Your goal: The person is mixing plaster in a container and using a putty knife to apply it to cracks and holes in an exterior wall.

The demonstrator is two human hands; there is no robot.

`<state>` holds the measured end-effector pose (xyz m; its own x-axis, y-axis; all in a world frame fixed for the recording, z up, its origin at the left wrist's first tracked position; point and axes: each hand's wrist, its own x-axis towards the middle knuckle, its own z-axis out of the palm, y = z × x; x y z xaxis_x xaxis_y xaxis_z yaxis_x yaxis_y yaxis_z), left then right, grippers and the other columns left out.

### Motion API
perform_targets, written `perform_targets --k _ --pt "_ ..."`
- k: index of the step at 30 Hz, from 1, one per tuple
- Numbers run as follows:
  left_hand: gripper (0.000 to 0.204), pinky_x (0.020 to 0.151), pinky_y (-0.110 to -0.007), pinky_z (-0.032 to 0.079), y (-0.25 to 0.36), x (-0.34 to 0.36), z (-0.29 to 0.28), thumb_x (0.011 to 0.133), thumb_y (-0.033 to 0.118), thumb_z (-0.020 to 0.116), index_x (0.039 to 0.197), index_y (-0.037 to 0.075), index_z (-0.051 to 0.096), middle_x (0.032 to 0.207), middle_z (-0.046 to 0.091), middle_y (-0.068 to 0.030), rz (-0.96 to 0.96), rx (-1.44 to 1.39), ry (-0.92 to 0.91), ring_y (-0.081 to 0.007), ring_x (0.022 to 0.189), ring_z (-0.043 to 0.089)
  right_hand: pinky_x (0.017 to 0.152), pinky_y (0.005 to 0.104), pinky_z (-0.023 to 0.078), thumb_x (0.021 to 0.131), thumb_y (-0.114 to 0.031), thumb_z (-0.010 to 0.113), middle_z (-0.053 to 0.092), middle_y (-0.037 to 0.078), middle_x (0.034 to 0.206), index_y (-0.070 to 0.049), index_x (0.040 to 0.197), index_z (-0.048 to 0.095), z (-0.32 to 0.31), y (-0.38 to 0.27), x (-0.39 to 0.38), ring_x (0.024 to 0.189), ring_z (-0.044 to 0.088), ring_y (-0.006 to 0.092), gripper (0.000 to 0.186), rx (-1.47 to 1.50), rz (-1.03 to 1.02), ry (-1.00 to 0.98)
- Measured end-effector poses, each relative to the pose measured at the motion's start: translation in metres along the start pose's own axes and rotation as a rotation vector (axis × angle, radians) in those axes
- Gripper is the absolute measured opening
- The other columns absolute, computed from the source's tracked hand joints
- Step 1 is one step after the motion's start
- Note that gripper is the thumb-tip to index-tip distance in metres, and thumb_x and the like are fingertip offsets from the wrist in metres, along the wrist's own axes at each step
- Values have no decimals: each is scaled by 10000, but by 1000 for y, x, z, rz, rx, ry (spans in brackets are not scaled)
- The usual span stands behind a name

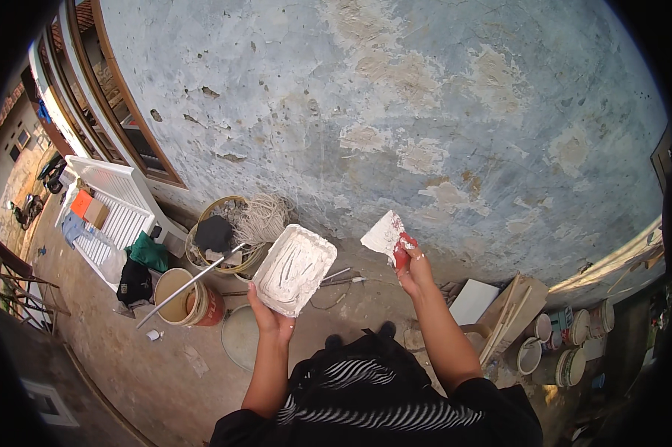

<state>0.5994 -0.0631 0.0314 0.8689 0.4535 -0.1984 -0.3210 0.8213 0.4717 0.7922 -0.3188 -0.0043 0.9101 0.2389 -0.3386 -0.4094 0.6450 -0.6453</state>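
My left hand (270, 316) grips the near edge of a white rectangular tray (297, 270), whose inside is smeared with pale putty. In my right hand (412, 270) is a putty knife (384, 237) with a red handle; white putty covers its wide blade, and some is on my fingers. The knife is held up to the right of the tray, apart from it. Beyond both hands rises a blue-grey wall (291, 97) with rough beige patches and chipped spots. Whether the blade touches the wall I cannot tell.
Left of the tray stand a round tub (194, 257) with a mop-like bundle of cords (263, 217) and a red bucket (209, 307), crossed by a metal pole (191, 287). A white slatted bench (112, 242) holds bags. At right are boards (509, 316) and several paint buckets (530, 356).
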Motion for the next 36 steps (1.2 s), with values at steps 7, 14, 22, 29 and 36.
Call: perform_targets --k 7,14,22,29,36 --pt "713 977 -551 477 0 8 -53 979 595 334 1490 99 362 1487 458 -121 47 -43 142 -348 1303 503 691 352 570 969 -85 511 673 52 1015 -104 1214 601 -61 18 6 855 668 180 262 -169 82 231" --pt "735 943 -582 467 -16 25 -69 959 650 312 1488 144 378 1482 470 -93 -18 17 233 -355 1287 514 605 314 513 981 -118 467 666 28 967 -165 1217 601 -108 44 38 809 653 163 276 -258 244 252" --pt "746 960 -594 458 -29 56 -46 955 656 323 1496 145 368 1486 466 -89 4 61 281 -355 1302 501 625 348 548 986 -100 435 687 65 999 -174 1216 600 -85 74 117 774 675 184 293 -406 437 158" --pt "705 1075 -493 428 -44 66 -22 989 569 338 1486 69 363 1487 453 -122 68 46 342 -320 1331 480 599 340 549 1000 -136 462 685 46 965 -190 1211 611 -59 118 213 736 660 157 264 -510 442 137" --pt "706 1049 -518 443 -37 68 -23 984 584 321 1488 92 367 1486 456 -113 127 65 408 -335 1326 483 523 353 507 958 -131 453 680 19 927 -220 1108 630 -72 158 265 729 659 157 248 -479 455 333"
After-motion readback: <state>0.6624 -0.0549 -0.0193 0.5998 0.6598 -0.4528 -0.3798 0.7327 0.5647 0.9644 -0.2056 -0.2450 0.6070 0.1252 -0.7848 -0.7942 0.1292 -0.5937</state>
